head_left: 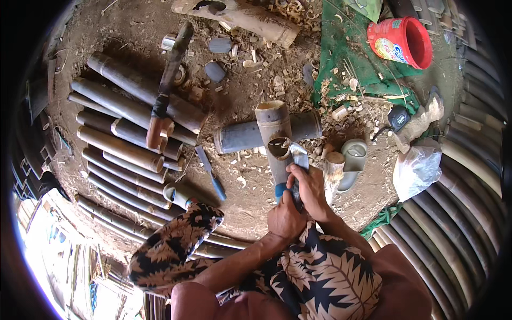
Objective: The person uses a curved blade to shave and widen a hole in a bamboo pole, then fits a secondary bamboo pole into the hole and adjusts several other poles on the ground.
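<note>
Bare dirt ground (250, 181) strewn with shavings bears a stack of bamboo poles (122, 154), then the upright bamboo tube (274, 141), where left hand (285, 218) and right hand (309, 192), pressed together, clamp a knife (298, 160).

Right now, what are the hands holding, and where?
Both hands, left and right, grip a blue-handled blade by its handle, its edge on the bamboo tube.

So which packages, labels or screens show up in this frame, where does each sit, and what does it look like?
Red plastic tub: upper right on the green mesh sheet, lying on its side, round, open mouth, with a yellow and blue printed label.
Clear plastic bag: right of the hands, on the dirt by the bamboo slats, crumpled, whitish and see-through.
No screens or signs in view.
</note>
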`<state>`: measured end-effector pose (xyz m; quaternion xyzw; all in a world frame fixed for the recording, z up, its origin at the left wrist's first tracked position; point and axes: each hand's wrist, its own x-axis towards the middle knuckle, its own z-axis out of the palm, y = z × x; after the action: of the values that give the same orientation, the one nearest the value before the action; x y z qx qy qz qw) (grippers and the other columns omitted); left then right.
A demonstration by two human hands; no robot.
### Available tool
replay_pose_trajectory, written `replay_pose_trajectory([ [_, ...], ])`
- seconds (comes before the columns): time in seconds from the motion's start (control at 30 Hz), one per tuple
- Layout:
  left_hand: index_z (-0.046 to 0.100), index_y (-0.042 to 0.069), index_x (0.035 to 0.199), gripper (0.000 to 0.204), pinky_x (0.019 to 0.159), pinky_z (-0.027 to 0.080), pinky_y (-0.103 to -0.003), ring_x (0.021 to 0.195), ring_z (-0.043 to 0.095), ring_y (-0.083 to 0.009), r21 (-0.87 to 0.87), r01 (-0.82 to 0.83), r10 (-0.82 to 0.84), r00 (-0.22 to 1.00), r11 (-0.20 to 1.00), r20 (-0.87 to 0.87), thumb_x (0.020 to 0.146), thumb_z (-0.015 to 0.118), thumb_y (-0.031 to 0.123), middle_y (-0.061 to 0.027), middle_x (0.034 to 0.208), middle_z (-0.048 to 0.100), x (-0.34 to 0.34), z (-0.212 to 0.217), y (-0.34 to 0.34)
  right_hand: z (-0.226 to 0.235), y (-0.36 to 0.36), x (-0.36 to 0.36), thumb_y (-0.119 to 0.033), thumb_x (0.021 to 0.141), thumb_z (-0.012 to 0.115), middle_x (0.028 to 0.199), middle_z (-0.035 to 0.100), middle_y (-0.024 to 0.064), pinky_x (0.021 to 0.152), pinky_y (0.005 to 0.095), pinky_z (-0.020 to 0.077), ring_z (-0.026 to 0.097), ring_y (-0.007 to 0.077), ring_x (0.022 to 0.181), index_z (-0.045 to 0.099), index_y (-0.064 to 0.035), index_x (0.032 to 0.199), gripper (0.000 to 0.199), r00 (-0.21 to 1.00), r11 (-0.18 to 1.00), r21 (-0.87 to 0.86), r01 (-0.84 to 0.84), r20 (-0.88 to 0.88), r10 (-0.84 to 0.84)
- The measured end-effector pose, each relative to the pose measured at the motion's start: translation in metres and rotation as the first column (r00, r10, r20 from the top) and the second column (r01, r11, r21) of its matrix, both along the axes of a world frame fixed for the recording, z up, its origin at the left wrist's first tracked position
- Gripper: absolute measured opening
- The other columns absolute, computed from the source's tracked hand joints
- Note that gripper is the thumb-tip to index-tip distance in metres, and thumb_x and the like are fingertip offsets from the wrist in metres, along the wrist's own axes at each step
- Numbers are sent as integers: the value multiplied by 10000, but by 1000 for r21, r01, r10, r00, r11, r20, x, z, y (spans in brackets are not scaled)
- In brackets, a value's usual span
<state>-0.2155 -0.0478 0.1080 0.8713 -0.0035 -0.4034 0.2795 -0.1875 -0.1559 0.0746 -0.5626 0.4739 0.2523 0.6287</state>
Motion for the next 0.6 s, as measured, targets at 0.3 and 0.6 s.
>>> replay_pose_trajectory([
  [0.3, 576, 102, 975, 123, 614, 514, -399, 653, 673, -217, 31, 853, -848, 522, 521, -95, 857, 555, 132, -83, 756, 670, 184, 27, 82, -1, 28, 7, -306, 973, 551, 680, 575, 23, 585, 299, 402, 470, 132, 535, 613, -71, 1103, 276, 901, 420, 811, 407, -280, -332],
  [0.6, 442, 38, 1352, 649, 593, 549, -463, 626, 672, -362, -72, -21, 7, 982, 997, -190, 748, 650, 153, -180, 733, 673, 24, -5, 12, -9, 6, 1, -316, 936, 550, 707, 654, 42, 456, 246, 432, 550, 85, 508, 669, -46, 803, 323, 979, 966, -167, -196, 17, 201],
])
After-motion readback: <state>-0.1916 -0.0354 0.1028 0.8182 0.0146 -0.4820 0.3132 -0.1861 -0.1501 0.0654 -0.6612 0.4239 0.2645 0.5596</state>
